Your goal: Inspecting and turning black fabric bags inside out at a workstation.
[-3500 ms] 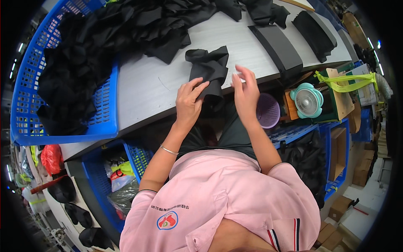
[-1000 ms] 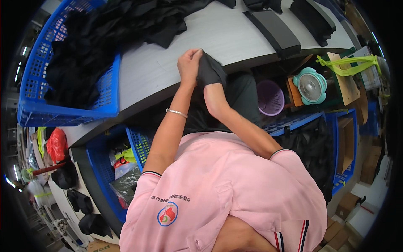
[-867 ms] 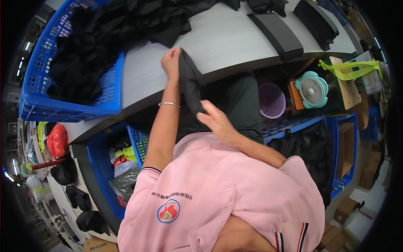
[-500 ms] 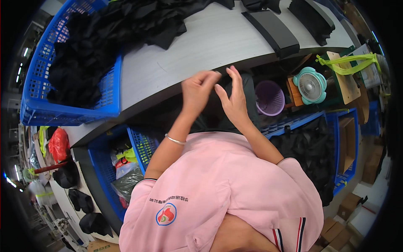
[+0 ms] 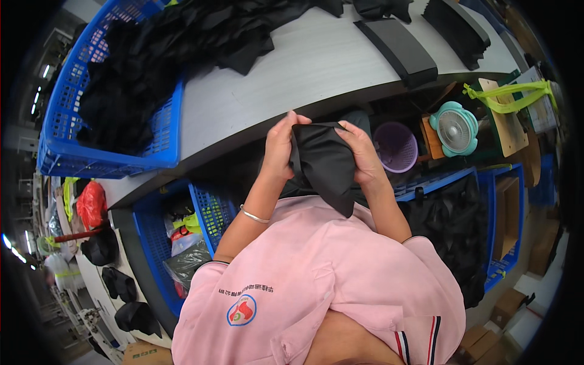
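In front of my chest, just off the near edge of the grey table (image 5: 231, 97), a black fabric piece (image 5: 325, 161) hangs between my hands. My left hand (image 5: 281, 143) grips its left edge, with the fingers curled behind it and the thumb near the top. My right hand (image 5: 363, 152) closes on its upper right side, thumb and fingers pinching the cloth. The fabric is spread and creased, and its lower end tapers to a point above my lap. The fingers behind the cloth are partly hidden.
A blue basket (image 5: 109, 163) overflows with black fabric pieces (image 5: 121, 103) on the table's left. Stacked black pieces (image 5: 398, 52) lie at the back right. Below are a purple bin (image 5: 396, 149), a teal fan (image 5: 455, 129), and blue crates (image 5: 213, 213) on either side.
My hands, close together with no cloth visible between them before, have moved apart and slightly down. They now hold the black fabric piece. The view has shifted slightly.
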Action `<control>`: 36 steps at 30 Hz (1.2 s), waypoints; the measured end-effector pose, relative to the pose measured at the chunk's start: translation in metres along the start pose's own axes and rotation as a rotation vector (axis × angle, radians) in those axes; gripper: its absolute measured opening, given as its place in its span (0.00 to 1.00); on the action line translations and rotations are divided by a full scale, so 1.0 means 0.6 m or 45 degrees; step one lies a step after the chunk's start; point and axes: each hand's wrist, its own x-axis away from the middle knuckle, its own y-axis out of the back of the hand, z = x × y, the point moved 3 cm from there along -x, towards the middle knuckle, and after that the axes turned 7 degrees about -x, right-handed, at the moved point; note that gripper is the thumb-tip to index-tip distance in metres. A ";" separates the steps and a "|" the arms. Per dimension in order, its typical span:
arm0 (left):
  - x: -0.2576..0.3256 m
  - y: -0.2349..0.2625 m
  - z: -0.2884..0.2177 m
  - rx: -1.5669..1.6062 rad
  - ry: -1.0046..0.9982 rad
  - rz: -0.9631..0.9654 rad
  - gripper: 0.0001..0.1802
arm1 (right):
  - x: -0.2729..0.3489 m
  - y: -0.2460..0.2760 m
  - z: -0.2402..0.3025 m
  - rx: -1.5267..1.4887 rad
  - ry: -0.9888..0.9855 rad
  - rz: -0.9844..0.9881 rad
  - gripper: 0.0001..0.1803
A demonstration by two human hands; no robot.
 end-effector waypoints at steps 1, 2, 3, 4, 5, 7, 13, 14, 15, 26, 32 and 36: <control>0.001 -0.008 0.011 0.289 0.199 0.198 0.13 | -0.006 0.002 0.009 0.011 0.012 -0.047 0.10; 0.004 -0.009 0.019 0.294 0.231 0.208 0.13 | -0.013 0.001 0.018 0.147 0.103 -0.047 0.08; 0.015 -0.014 0.029 0.260 0.353 0.333 0.13 | -0.019 0.000 0.023 0.256 0.216 -0.007 0.06; 0.029 -0.027 0.039 0.269 0.436 0.527 0.13 | -0.026 0.002 0.017 0.279 0.199 -0.052 0.06; 0.042 -0.035 0.033 0.374 0.419 0.839 0.15 | -0.031 -0.002 0.009 0.474 0.315 0.021 0.06; 0.071 -0.043 0.042 0.222 0.456 0.782 0.16 | -0.038 -0.006 -0.027 0.710 0.368 0.138 0.08; 0.107 -0.083 0.017 0.053 0.206 0.589 0.21 | -0.040 0.001 -0.200 0.925 -0.108 0.305 0.09; 0.102 -0.086 0.008 0.066 0.155 0.550 0.22 | -0.040 0.010 -0.213 0.870 -0.179 0.268 0.09; 0.096 -0.090 0.002 0.086 0.109 0.508 0.23 | -0.041 0.016 -0.224 0.810 -0.248 0.224 0.10; 0.031 0.026 -0.049 0.623 0.188 0.293 0.35 | 0.006 -0.046 -0.017 1.211 0.950 -0.319 0.11; 0.028 0.013 -0.059 -0.847 -0.592 -0.070 0.22 | -0.031 -0.095 -0.016 1.289 0.264 -0.060 0.11; 0.035 0.057 -0.096 -1.667 -0.801 0.207 0.24 | -0.010 -0.096 0.006 0.348 -0.054 0.124 0.13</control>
